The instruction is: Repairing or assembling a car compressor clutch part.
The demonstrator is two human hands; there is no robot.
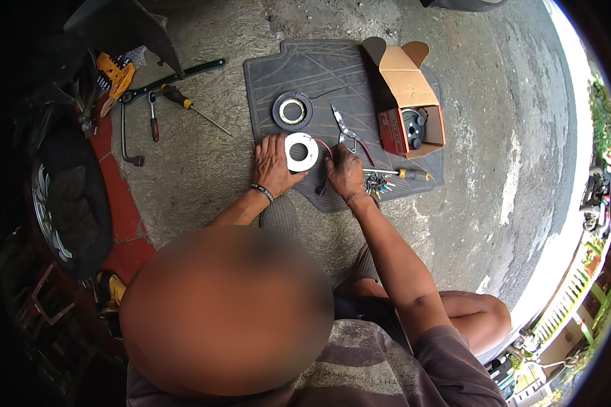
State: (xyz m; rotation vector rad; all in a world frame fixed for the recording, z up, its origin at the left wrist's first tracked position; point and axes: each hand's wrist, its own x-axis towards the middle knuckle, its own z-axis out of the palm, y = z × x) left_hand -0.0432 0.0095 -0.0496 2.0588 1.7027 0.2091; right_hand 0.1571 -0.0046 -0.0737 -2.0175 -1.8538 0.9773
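Observation:
A flat white ring [309, 161] with a round hole stands out against the dark rubber mat [268, 71]. My left hand [272, 164] grips its left side, fingers over the rim and thumb along the lower edge. From the ring's upper right a thin red wire [324, 144] curves to my right hand [347, 173], whose closed fingers pinch it. A small dark piece [321, 189] shows just below those fingers. Beyond the white ring lies a black ring [278, 112] with a pale inner band. Pliers [343, 127] lie just beyond my right hand.
Right of my right hand are a screwdriver [414, 174] and a bunch of coloured wires [379, 182]. An open cardboard box [409, 86] holds a black round part [414, 129]. On the concrete at left lie another screwdriver [177, 97], a ratchet [153, 117] and a wheel wrench [123, 136].

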